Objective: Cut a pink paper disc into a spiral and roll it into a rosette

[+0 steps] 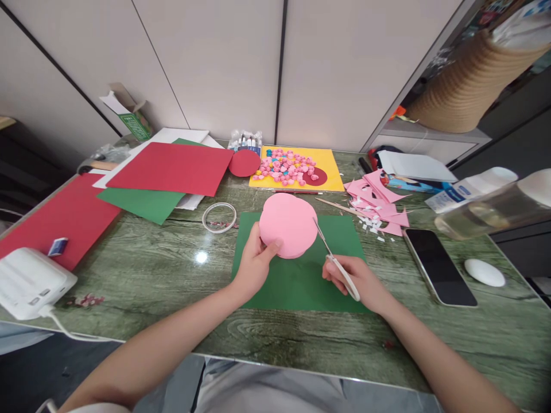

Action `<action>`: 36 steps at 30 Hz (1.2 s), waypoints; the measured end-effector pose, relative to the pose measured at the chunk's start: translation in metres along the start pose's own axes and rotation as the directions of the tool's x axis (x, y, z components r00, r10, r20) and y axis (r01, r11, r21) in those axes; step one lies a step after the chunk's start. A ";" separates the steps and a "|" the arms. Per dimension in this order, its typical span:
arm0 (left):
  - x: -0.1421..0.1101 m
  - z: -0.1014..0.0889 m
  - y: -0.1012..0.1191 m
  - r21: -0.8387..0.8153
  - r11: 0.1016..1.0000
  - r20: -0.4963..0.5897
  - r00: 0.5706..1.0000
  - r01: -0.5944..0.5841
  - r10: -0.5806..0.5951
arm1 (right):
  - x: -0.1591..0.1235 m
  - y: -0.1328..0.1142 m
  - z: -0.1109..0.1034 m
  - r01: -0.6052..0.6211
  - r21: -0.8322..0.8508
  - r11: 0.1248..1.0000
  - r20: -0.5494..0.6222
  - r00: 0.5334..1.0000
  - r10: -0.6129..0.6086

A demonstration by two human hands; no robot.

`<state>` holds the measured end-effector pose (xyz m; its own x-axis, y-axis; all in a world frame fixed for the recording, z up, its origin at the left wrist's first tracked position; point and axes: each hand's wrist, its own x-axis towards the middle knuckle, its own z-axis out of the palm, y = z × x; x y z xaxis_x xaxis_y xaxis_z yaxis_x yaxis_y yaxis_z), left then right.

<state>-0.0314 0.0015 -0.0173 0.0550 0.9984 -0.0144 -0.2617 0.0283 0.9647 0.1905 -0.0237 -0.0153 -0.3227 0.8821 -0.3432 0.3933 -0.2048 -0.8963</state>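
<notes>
My left hand grips a stack of pink paper circles by its lower left edge, thumb on top. The pieces overlap unevenly, so their outline is lobed. In my right hand is a pair of white-handled scissors, fingers wrapped round the handles. Their blade tips point up and left, at the right edge of the pink paper; whether they touch it I cannot tell. Beneath both hands lies a green sheet of paper on the table.
Behind is a yellow sheet bearing crumpled pink paper balls. Pink offcuts lie back right, near a phone and a bottle. A tape roll, red sheets and a white charger are leftward.
</notes>
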 end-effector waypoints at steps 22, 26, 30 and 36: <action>-0.002 0.000 0.002 0.053 0.998 -0.006 1.000 -0.017 0.018 | 0.000 0.000 0.000 -0.004 0.002 1.000 -0.001 1.000 0.004; -0.002 0.001 0.002 0.023 1.000 -0.009 1.000 -0.006 0.006 | -0.001 -0.002 0.000 -0.006 0.012 1.000 0.005 1.000 0.006; -0.003 0.001 0.004 0.034 0.999 -0.022 0.999 0.030 -0.029 | -0.002 -0.005 0.000 0.006 0.027 1.000 0.011 1.000 -0.006; -0.004 0.001 0.006 0.055 0.998 -0.020 0.999 0.033 -0.032 | -0.001 -0.003 0.001 0.010 0.036 0.999 0.015 1.000 -0.011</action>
<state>-0.0325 -0.0028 -0.0112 0.0437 0.9978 -0.0504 -0.2067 0.0584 0.9767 0.1886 -0.0246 -0.0123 -0.3401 0.8777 -0.3375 0.3582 -0.2109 -0.9095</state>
